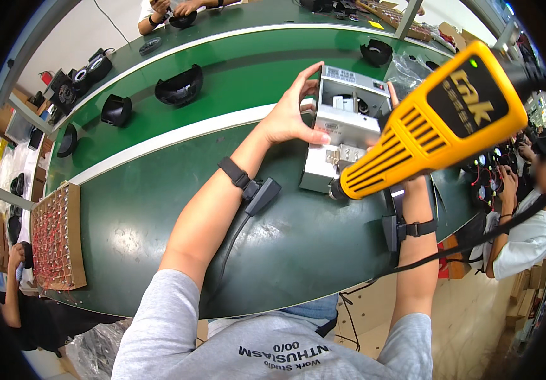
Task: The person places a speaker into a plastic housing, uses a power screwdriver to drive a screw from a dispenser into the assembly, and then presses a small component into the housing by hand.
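Note:
My left hand [289, 117] grips the left side of a silver metal box [349, 130], thumb on its front and fingers along the back. The box has an open-topped compartment with parts inside and a lower front section with small metal fittings. Fingers of my right hand [392, 94] show at the box's right edge, closed on it; most of that hand is hidden. A large yellow-and-black electric screwdriver [412, 149] hangs close in front, its tip slanting down left past the box's lower front. I cannot tell whether the right hand touches it.
Black curved plastic shells [179, 87] lie along the green conveyor belt [222, 82] beyond the white rail. At the table's left end stands a cardboard tray [60, 237] of small red-wired parts. Co-workers sit at the far side, left and right [529, 234]. A black cable [475, 237] crosses at right.

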Action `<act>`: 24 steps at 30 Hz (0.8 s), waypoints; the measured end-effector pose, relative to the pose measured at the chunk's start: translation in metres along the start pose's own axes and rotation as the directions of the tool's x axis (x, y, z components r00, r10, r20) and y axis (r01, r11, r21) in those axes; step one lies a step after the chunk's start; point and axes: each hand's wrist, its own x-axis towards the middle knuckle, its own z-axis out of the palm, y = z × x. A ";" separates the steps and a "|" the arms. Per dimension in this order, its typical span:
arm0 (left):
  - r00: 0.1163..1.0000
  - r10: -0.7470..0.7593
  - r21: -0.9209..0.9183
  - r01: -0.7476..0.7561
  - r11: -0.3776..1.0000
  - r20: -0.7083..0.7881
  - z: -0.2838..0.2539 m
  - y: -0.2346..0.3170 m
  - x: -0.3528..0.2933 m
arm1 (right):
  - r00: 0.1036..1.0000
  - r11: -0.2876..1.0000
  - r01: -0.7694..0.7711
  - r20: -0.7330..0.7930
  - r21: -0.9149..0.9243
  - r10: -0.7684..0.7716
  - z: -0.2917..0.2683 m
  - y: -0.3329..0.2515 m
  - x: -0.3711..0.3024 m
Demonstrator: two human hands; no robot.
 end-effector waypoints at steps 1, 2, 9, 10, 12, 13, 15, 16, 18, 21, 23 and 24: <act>1.000 0.010 0.010 -0.010 1.000 -0.019 -0.004 0.007 0.007 | 1.000 1.000 0.007 0.005 -0.006 -0.007 0.000 -0.003 0.005; 0.999 0.041 -0.004 -0.041 0.999 -0.026 -0.009 0.014 0.015 | 1.000 1.000 0.024 0.013 0.006 -0.024 0.001 -0.005 0.001; 0.968 0.214 -0.132 -0.231 0.964 -0.131 -0.026 0.078 0.064 | 0.986 0.986 0.143 0.080 0.081 -0.149 0.044 -0.090 0.030; 0.955 0.257 -0.148 -0.278 0.949 -0.146 -0.032 0.088 0.066 | 0.982 0.982 0.152 0.099 0.109 -0.163 0.062 -0.108 0.072; 0.953 0.249 -0.180 -0.279 0.943 -0.173 -0.034 0.114 0.066 | 0.973 0.974 0.184 0.113 0.136 -0.199 0.050 -0.105 0.004; 0.944 0.260 -0.135 -0.290 0.947 -0.204 -0.040 0.125 0.063 | 0.968 0.966 0.189 0.134 0.176 -0.214 0.057 -0.106 0.006; 0.932 0.281 -0.216 -0.330 0.919 -0.231 -0.030 0.160 0.054 | 0.960 0.956 0.201 0.149 0.213 -0.235 0.080 -0.146 0.072; 0.923 0.307 -0.331 -0.372 0.867 -0.231 -0.029 0.171 0.052 | 0.954 0.950 0.213 0.161 0.229 -0.252 0.088 -0.152 0.058; 0.940 0.257 -0.234 -0.308 0.922 -0.222 -0.049 0.172 0.045 | 0.939 0.936 0.237 0.186 0.260 -0.289 0.122 -0.152 0.031; 0.935 0.136 -0.116 -0.183 0.976 -0.328 -0.061 0.183 0.032 | 0.916 0.916 0.250 0.229 0.315 -0.329 0.170 -0.178 0.042; 0.927 0.146 -0.118 -0.197 0.973 -0.344 -0.055 0.195 0.020 | 0.883 0.905 0.338 0.247 0.257 -0.400 0.173 -0.179 0.052; 0.926 0.154 -0.131 -0.210 0.969 -0.345 -0.047 0.202 0.016 | 0.850 0.884 0.428 0.249 0.188 -0.464 0.172 -0.184 0.051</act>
